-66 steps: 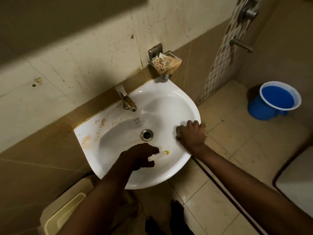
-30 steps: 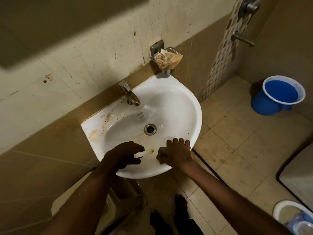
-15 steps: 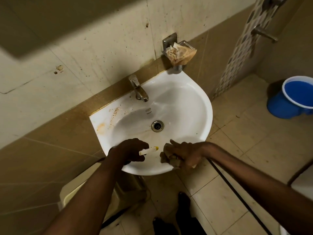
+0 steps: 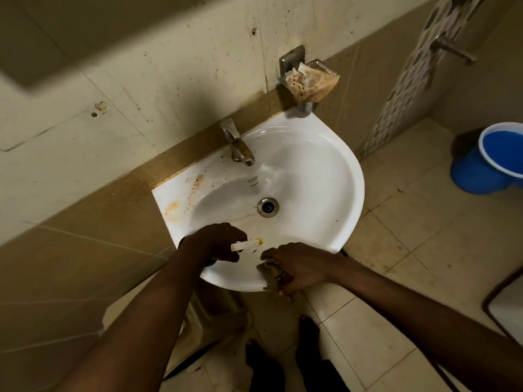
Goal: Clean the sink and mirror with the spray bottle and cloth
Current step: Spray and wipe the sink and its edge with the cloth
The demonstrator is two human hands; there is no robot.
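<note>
A white wall-hung sink (image 4: 325,176) with brown stains on its left ledge fills the middle of the view. My left hand (image 4: 218,244) hovers over the near part of the basin and grips the spray bottle (image 4: 246,245); only its white nozzle with a yellow tip shows, pointing right. My right hand (image 4: 297,267) grips a bunched cloth (image 4: 268,265) against the sink's near rim. The cloth is mostly hidden under my fingers. A dark edge of the mirror (image 4: 42,29) shows at the top left.
A metal tap (image 4: 237,145) stands at the sink's back, the drain (image 4: 267,206) in the basin's middle. A wall soap holder (image 4: 310,80) carries crumpled paper. A blue bucket (image 4: 489,159) stands on the floor tiles at right. My feet (image 4: 283,360) are below the sink.
My right hand with the cloth has slid from the sink's right rim round to the near rim and now wraps over its edge. My left hand holds the bottle in about the same place.
</note>
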